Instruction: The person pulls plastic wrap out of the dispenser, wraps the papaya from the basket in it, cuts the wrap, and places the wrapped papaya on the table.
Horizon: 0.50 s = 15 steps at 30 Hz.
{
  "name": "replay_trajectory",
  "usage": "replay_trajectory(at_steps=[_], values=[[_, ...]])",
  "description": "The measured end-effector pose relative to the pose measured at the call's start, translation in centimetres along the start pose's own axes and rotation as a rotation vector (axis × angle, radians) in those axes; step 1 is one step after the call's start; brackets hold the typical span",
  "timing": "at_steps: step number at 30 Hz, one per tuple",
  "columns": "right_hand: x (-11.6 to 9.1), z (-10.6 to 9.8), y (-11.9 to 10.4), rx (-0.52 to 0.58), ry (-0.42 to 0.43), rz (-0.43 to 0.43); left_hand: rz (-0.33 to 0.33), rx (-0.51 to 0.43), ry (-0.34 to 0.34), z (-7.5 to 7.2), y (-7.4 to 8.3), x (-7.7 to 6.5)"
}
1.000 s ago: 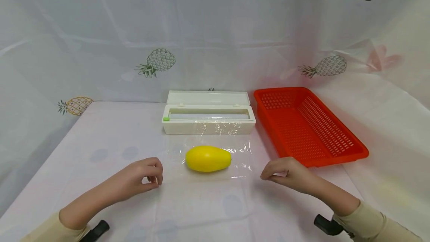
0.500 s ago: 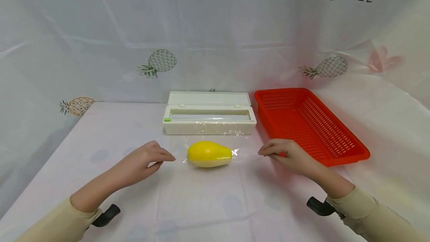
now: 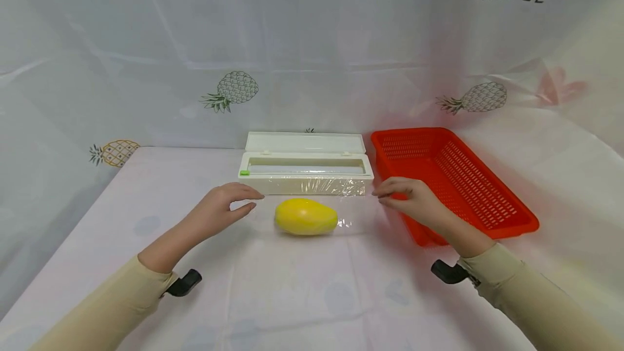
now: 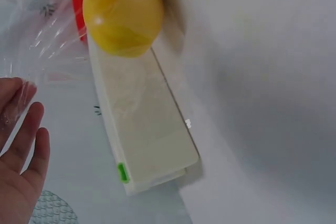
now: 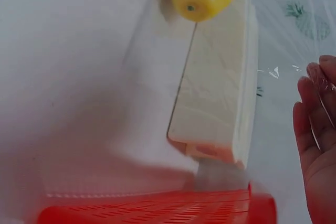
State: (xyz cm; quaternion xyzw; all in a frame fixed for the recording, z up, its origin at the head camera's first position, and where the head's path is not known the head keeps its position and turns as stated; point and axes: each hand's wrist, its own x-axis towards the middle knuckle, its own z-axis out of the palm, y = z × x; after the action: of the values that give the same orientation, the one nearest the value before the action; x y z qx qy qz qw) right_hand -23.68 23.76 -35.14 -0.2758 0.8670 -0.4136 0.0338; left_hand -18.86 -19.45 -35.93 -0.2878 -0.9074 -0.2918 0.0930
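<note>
A yellow papaya [image 3: 306, 216] lies on its side on the table, in front of a white cling film dispenser [image 3: 306, 184] whose lid stands raised. Clear plastic wrap [image 3: 345, 214] from the dispenser passes beneath the papaya, and its loose part rises over it. My left hand [image 3: 221, 207] is above and left of the papaya, with the wrap's edge at its fingertips. Opposite it, my right hand [image 3: 414, 202] pinches the wrap near the dispenser's right end. Both wrist views show the film drawn in folds toward the fingertips; its exact outline is hard to see.
A red perforated basket [image 3: 453, 183] stands right of the dispenser, close beside my right hand. Behind the table hangs a pale curtain [image 3: 317, 42] with pineapple prints. A patterned white cloth [image 3: 292, 291] covers the table.
Both hands have moved up and away from me, carrying the wrap's near edge over the papaya toward the dispenser. The dispenser and basket have stayed in place.
</note>
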Motion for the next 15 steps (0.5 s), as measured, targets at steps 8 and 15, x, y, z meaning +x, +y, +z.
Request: replay_trajectory(at_steps=[8, 15], values=[[2.1, 0.0, 1.9, 0.099, 0.022, 0.130, -0.070, -0.045, -0.003, 0.7, -1.5, 2.0], [4.1, 0.5, 2.8, 0.100, 0.045, 0.305, -0.146, -0.096, -0.029, 1.5, -3.0, 3.1]])
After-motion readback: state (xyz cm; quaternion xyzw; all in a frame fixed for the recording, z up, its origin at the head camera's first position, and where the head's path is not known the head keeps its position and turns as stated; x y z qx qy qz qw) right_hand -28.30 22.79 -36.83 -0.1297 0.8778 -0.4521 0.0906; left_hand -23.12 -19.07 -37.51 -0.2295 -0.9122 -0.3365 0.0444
